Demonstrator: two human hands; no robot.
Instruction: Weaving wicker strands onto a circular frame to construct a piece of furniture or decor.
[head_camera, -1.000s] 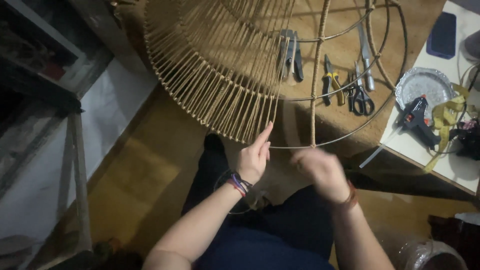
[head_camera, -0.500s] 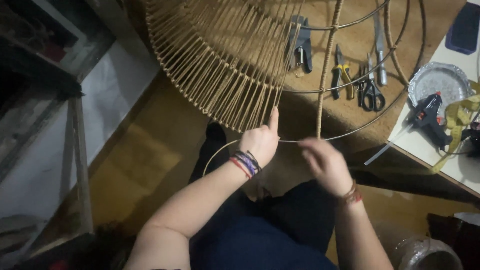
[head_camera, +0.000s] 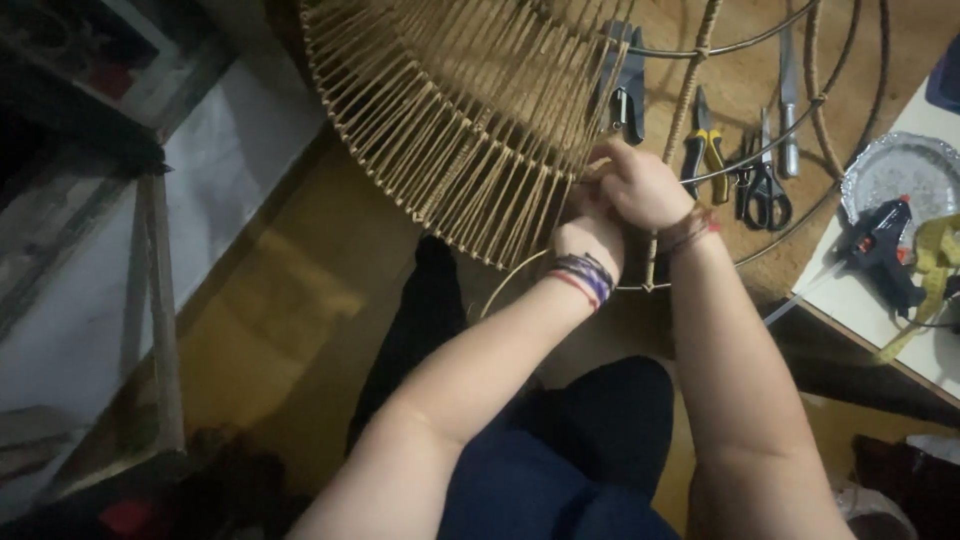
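Both hands (head_camera: 620, 205) pinching woven frame (head_camera: 450, 120) rim (bottom edge), scissors (head_camera: 765, 190) near

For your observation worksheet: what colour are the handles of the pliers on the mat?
Yellow and black, on the pliers, best seen in the head view.

The top of the woven frame (head_camera: 470, 110) is cut off by the upper edge. The left hand (head_camera: 588, 235) is largely hidden behind the right hand (head_camera: 640, 185), and its fingers cannot be made out against the frame. Right of the frame, the scissors (head_camera: 765, 190) are partly crossed by wire, and the glue gun (head_camera: 885, 250) is blurred.
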